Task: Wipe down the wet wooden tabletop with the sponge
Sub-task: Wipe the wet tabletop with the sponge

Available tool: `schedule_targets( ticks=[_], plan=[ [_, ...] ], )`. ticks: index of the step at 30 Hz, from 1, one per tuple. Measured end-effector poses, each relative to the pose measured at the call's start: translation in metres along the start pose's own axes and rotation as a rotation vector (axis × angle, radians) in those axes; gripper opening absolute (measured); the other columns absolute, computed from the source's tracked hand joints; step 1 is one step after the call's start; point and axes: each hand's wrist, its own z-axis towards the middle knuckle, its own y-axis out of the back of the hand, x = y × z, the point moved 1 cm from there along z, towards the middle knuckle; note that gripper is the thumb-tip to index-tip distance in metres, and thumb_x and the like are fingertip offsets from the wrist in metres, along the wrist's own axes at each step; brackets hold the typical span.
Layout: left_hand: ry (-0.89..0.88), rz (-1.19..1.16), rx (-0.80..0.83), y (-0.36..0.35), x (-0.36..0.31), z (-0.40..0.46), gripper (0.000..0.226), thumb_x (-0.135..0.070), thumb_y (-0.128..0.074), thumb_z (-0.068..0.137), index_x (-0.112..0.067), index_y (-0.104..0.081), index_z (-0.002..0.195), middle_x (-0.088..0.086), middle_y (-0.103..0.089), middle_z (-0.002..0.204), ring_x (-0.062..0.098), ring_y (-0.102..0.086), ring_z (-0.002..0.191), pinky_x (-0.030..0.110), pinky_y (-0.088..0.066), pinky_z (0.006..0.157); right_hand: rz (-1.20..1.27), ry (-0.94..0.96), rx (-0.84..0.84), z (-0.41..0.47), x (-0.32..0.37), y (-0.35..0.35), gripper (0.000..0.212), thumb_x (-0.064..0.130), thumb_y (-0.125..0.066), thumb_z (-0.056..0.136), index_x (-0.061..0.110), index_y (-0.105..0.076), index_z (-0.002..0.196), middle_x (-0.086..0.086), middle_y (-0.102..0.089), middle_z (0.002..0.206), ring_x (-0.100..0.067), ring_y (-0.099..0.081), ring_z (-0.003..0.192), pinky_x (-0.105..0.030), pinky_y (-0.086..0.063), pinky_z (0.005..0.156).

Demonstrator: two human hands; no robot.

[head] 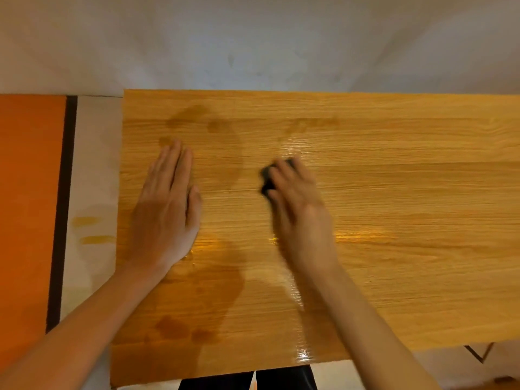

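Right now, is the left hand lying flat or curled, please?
Flat: the left hand rests palm down on the tabletop, fingers straight.

We see warm, yellowish indoor light, moderately bright, w/ an overall orange cast. Glare streaks sit on the wet film of the wooden tabletop (408, 192): one bright patch near the front edge, another strip approx. mid-table, plus a faint sheen further back. Soft shadows fall under both forearms. The right hand (295, 204) is motion-blurred, and the dark sponge (267, 180) under its fingers smears w/o clear edges; the left hand (168, 204) is sharper. Overall pic is soft, compressed, low detail. Wide-angle distortion bows the table edges, esp. toward the corners. The pale wall (281, 38) behind looks unevenly lit, blotchy.
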Motion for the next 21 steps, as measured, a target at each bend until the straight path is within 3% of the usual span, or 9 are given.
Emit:
schedule_targets(
  ticks=[5, 9, 12, 14, 16, 21],
  plan=[
    [0.008, -0.024, 0.009, 0.0, 0.0, 0.0, 0.055, -0.023, -0.031, 0.107, -0.003, -0.025, 0.158, 0.012, -0.017, 0.167, 0.025, -0.014, 0.156, 0.044, -0.015, 0.127, -0.033, -0.425, -0.261, -0.007, -0.046, 0.045, 0.035, 0.014, -0.049, 0.101, 0.004, -0.056, 0.133, -0.006, -0.048, 0.145, -0.021, -0.027, 0.145, -0.034, -0.026, 0.118],
    [-0.007, -0.022, 0.001, 0.0, 0.001, 0.0, 0.054, -0.021, -0.031, 0.107, -0.002, -0.026, 0.157, 0.014, -0.019, 0.167, 0.027, -0.015, 0.156, 0.047, -0.018, 0.126, -0.018, -0.179, -0.183, 0.032, 0.025, -0.022, 0.026, 0.011, -0.048, 0.099, 0.005, -0.061, 0.121, -0.009, -0.057, 0.134, -0.028, -0.035, 0.138, -0.038, -0.031, 0.115],
    [-0.013, -0.018, -0.019, -0.001, 0.0, 0.0, 0.053, -0.019, -0.033, 0.106, 0.0, -0.029, 0.155, 0.016, -0.022, 0.166, 0.028, -0.018, 0.155, 0.05, -0.023, 0.124, -0.007, 0.005, -0.07, 0.049, 0.06, -0.055, 0.032, 0.013, -0.05, 0.1, 0.003, -0.059, 0.128, -0.011, -0.054, 0.14, -0.027, -0.033, 0.142, -0.038, -0.023, 0.12],
    [-0.024, -0.024, -0.023, -0.002, 0.001, 0.0, 0.053, -0.019, -0.034, 0.106, 0.001, -0.03, 0.155, 0.016, -0.022, 0.165, 0.028, -0.018, 0.155, 0.05, -0.023, 0.124, -0.027, 0.047, -0.015, 0.049, 0.044, -0.042, 0.034, 0.016, -0.05, 0.1, 0.005, -0.057, 0.132, -0.008, -0.051, 0.144, -0.024, -0.031, 0.144, -0.036, -0.021, 0.12],
    [-0.03, -0.039, -0.029, -0.002, 0.002, 0.0, 0.053, -0.02, -0.035, 0.106, 0.0, -0.03, 0.156, 0.015, -0.022, 0.166, 0.027, -0.017, 0.155, 0.05, -0.022, 0.124, -0.027, -0.045, -0.042, 0.04, 0.006, -0.009, 0.035, 0.017, -0.049, 0.1, 0.007, -0.057, 0.133, -0.006, -0.05, 0.145, -0.022, -0.03, 0.144, -0.037, -0.025, 0.119],
    [0.004, -0.067, -0.02, -0.003, 0.001, 0.001, 0.054, -0.021, -0.035, 0.106, -0.003, -0.03, 0.156, 0.012, -0.022, 0.166, 0.025, -0.016, 0.156, 0.047, -0.019, 0.126, -0.042, -0.461, -0.311, 0.027, -0.055, 0.043, 0.036, 0.015, -0.047, 0.101, 0.003, -0.055, 0.134, -0.009, -0.047, 0.146, -0.026, -0.028, 0.144, -0.049, -0.028, 0.116]
  ],
)
